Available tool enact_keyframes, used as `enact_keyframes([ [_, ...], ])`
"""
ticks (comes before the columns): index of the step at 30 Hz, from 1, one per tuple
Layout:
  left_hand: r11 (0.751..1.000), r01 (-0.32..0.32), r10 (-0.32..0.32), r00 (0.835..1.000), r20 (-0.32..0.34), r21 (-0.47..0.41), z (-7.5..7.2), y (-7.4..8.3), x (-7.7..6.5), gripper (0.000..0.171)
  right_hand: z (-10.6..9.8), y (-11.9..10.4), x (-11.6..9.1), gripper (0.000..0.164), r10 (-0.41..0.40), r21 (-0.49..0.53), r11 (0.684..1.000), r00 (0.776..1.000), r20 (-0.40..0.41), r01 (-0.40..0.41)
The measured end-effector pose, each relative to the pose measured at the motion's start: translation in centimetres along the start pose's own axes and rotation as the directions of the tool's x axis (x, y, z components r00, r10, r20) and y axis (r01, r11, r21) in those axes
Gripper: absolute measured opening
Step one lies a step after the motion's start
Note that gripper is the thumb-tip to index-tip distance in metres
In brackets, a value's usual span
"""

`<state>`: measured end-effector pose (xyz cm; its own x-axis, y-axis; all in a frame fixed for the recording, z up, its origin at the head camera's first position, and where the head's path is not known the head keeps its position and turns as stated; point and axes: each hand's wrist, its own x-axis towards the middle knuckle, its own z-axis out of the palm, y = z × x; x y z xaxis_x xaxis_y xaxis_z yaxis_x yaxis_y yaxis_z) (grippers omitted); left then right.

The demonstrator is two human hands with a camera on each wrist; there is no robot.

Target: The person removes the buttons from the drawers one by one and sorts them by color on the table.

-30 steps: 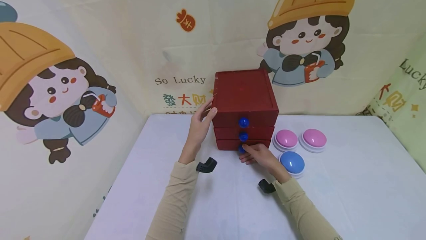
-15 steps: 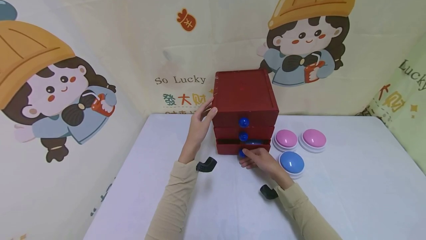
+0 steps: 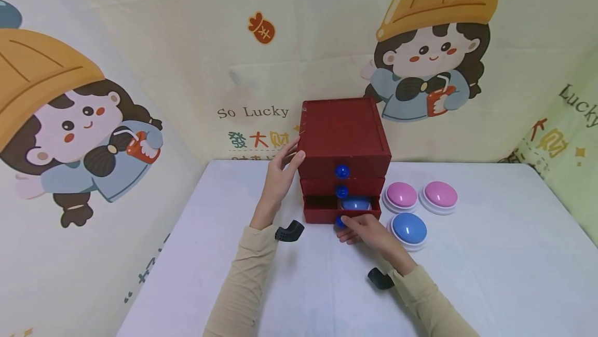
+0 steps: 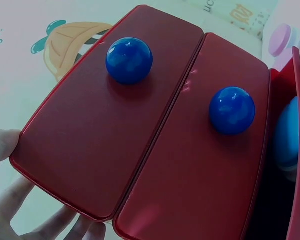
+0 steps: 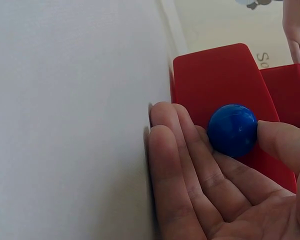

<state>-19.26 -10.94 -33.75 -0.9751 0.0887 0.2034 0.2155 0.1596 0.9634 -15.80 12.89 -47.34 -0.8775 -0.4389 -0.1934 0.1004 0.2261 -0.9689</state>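
A dark red cabinet point(image 3: 343, 129) with three stacked drawers stands at the table's back, each drawer bearing a round blue knob. Its bottom drawer point(image 3: 320, 216) is pulled partly out, with a blue dome-topped push button point(image 3: 356, 203) inside on the right. My right hand point(image 3: 369, 230) pinches the bottom drawer's knob point(image 5: 233, 130) between thumb and index finger; the other fingers extend low along the tabletop. My left hand point(image 3: 280, 178) rests against the cabinet's left side, thumb at the front edge. In the left wrist view the upper two drawers are closed, with their knobs point(image 4: 129, 60) free.
To the cabinet's right sit two pink push buttons point(image 3: 402, 194) on white bases and a blue push button point(image 3: 409, 228) close to my right wrist. A white cloth covers the table point(image 3: 504, 254). A printed cartoon backdrop point(image 3: 196, 67) hangs right behind the cabinet.
The bottom drawer has slid out toward me from fully closed, exposing the blue push button inside. My right hand has moved back with the knob; the left hand has stayed put.
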Motion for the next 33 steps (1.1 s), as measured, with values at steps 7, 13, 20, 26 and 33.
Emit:
enact_keyframes([
  [7, 1.0, 0.0, 0.0, 1.0, 0.003, -0.005, 0.0, -0.2, 0.1, 0.051, 0.1, 0.2, -0.5, 0.049, 0.001, 0.006, 1.0, 1.0, 0.019, -0.001],
  [13, 1.0, -0.001, 0.001, 1.0, 0.002, -0.005, 0.0, -0.3, 0.0, 0.052, 0.2, 0.5, -0.7, 0.047, -0.003, 0.01, 1.0, 1.0, 0.03, 0.003],
  [20, 1.0, -0.014, 0.014, 1.0, 0.003, -0.004, 0.0, -0.1, 0.0, 0.051, 0.4, 0.4, -1.2, 0.047, -0.015, 0.016, 1.0, 0.999, 0.039, 0.014],
  [26, 1.0, 0.0, 0.0, 1.0, -0.002, -0.005, -0.1, -0.2, 0.0, 0.051, 0.8, 0.4, -1.7, 0.045, -0.004, 0.015, 1.0, 0.999, 0.036, 0.003],
  [33, 1.0, -0.006, 0.006, 1.0, 0.004, -0.007, 0.0, -0.2, 0.1, 0.051, 1.0, 0.6, -2.0, 0.046, -0.004, 0.03, 1.0, 0.999, 0.037, 0.003],
])
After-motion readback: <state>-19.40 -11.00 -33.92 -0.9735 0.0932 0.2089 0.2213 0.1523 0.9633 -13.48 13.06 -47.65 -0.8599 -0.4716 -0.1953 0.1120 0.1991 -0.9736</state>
